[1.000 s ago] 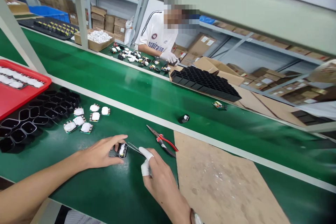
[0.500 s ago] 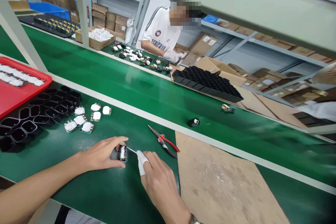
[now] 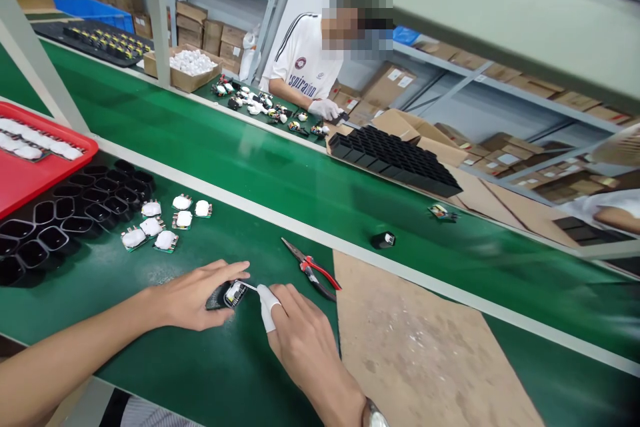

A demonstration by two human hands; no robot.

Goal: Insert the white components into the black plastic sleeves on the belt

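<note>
Between the thumb and fingers of my left hand [image 3: 200,293] lies a black plastic case [image 3: 217,298], its open end turned to the right. Inside that end a circuit board [image 3: 235,292] with a white lump shows. My right hand [image 3: 300,330], with a white finger cot [image 3: 269,307] on one finger, grips a thin metal tool [image 3: 249,286]. The tool's tip touches the rim of the case; its handle is hidden in my fingers. Red-handled pliers [image 3: 310,268] lie on the green bench beyond my right hand.
Several white-topped circuit boards [image 3: 165,240] lie left, near rows of black cases [image 3: 55,233] and a red tray [image 3: 30,180]. A cardboard sheet [image 3: 415,333] covers the right bench. A belt [image 3: 280,180] carries a filled case [image 3: 383,240] and board [image 3: 443,212]. A co-worker [image 3: 305,60] sits across.
The case in my left hand has tilted, and the tool has shifted slightly at its rim. On the belt, the case and the board have moved right. The co-worker's gloved hand has come down.
</note>
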